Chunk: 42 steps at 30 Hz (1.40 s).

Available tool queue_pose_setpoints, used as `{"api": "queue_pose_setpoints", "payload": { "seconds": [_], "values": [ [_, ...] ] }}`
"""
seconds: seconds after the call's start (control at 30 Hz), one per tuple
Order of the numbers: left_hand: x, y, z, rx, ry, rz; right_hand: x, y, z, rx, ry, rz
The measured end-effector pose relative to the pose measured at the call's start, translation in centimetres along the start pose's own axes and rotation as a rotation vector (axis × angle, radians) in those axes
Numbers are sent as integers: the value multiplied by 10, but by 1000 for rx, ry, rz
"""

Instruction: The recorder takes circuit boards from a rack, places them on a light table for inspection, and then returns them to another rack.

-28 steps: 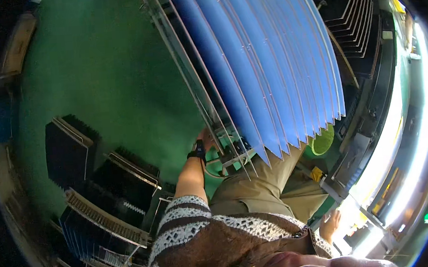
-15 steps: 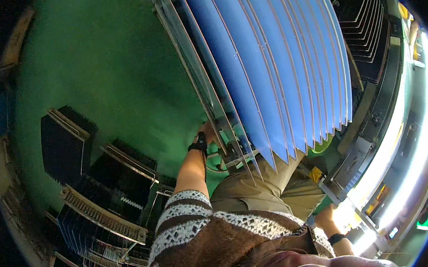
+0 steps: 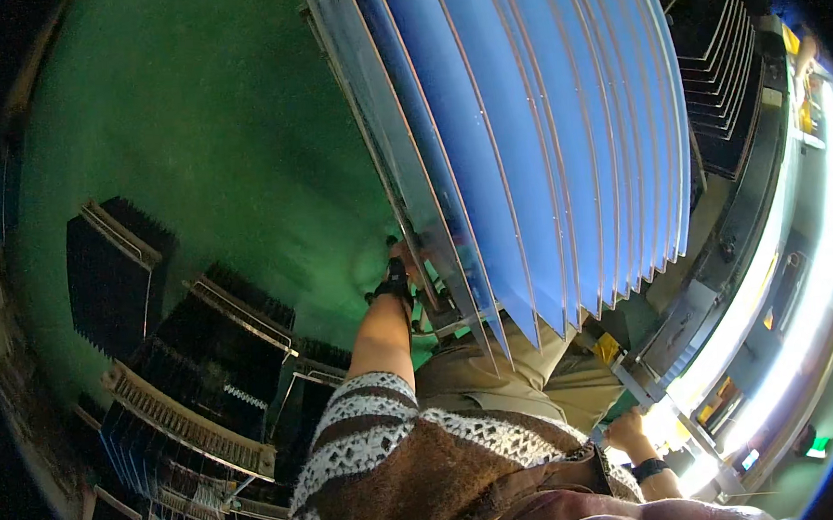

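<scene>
A large rack (image 3: pixel 362 138) holds several tall blue-faced panels (image 3: pixel 506 157) standing upright in a row before me. My left hand (image 3: pixel 400 253) is at the rack's near left side, closed around its metal frame, with the fingertips partly hidden. A black band circles that wrist. To the right and low, my right hand (image 3: pixel 625 430) is beside the end of a brightly lit bench (image 3: pixel 677 324); its fingers are bent, but glare and the angle hide whether they grip anything.
Dark panel racks (image 3: pixel 114 281) and a slotted rack (image 3: pixel 191 421) stand on the green floor (image 3: pixel 203 111) to the left. Another rack of dark panels (image 3: pixel 720 74) is at the far right. Light tubes (image 3: pixel 813 261) run along the bench, with a person's arm (image 3: pixel 806 51) beyond.
The blue panel rack has shifted slightly right and nearer in view, with my left hand still on its frame. The racks on the left have slid a little left. My right hand stays near the bench.
</scene>
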<state>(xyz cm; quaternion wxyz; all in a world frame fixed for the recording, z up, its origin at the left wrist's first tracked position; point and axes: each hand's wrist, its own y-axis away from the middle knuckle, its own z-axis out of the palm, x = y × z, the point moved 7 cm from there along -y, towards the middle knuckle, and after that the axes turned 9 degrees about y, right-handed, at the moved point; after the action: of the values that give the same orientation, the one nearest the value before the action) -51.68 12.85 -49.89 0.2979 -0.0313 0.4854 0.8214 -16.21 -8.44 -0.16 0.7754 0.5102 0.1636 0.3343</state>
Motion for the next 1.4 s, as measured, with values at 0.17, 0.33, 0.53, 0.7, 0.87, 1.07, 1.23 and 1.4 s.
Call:
{"api": "queue_pose_setpoints", "payload": {
  "seconds": [0.17,0.33,0.53,0.7,0.87,1.07,1.23,1.4],
  "values": [
    [10,7,0,3,3,24,3,12,-17,184,24,44],
    [40,24,-9,7,-6,68,3,0,-1,161,-96,54],
    [77,41,-18,12,-26,107,3,-8,5,213,-17,53],
    [109,51,-23,13,-51,135,3,-10,8,341,54,97],
    [141,66,-29,13,-64,175,2,-22,20,234,51,81],
    [165,116,-24,18,4,300,2,-28,22,216,-65,100],
    [221,241,-4,332,-7,531,-5,-40,25,111,0,40],
    [341,437,166,113,-362,977,3,-12,-4,297,-147,44]
  ]
}}
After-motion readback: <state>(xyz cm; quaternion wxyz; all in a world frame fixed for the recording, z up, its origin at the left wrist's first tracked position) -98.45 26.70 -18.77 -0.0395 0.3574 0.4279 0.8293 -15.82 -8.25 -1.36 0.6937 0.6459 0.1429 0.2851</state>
